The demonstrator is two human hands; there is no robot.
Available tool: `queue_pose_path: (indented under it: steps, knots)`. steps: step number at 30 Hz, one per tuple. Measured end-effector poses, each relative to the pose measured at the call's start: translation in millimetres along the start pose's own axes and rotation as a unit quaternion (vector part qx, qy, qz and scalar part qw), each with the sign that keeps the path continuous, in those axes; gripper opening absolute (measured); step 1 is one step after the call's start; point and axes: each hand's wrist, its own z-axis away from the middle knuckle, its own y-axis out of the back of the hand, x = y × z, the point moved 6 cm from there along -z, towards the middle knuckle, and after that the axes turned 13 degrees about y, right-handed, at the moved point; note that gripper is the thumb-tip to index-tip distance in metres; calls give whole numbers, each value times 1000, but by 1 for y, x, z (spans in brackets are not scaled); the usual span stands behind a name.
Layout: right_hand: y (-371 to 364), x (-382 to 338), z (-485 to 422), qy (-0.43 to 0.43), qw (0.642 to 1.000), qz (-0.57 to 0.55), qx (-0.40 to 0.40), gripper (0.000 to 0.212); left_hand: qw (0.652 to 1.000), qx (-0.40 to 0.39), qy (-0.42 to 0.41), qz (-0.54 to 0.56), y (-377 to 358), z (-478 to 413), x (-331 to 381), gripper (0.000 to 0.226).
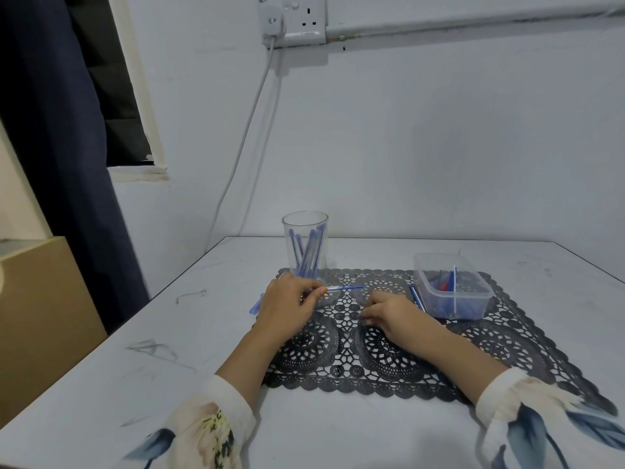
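The left grip (287, 306) pinches a pen (341, 288) beside the cup (305, 245), its rear hidden. The right grip (389, 314) lies curled on the mat (338, 367); whether it holds anything, I cannot tell.

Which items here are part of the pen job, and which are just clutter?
In the job:
left hand, pinching a blue pen
right hand, resting on the mat
clear cup of blue pens
plastic tub of red and blue pieces
loose pen beside the tub

Lying about:
lace mat
wall socket
cable
curtain
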Motion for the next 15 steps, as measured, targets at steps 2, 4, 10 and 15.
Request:
queue_pose_path:
  steps: [2, 4, 10, 15]
  knots:
    - [-3, -1, 0, 2, 1000, 2, -16, 28, 1000, 0, 5, -1, -2, -1, -1, 22]
    - [-3, -3, -1, 5, 1000, 4, -27, 30, 1000, 0, 7, -3, -2, -2, -1, 22]
    - [11, -3, 4, -18, 999, -5, 33, 30, 1000, 4, -4, -10, 1, 2, 4, 23]
    - [24, 7, 8, -69, 988, 3, 139, 33, 1000, 2, -14, -3, -1, 2, 5, 21]
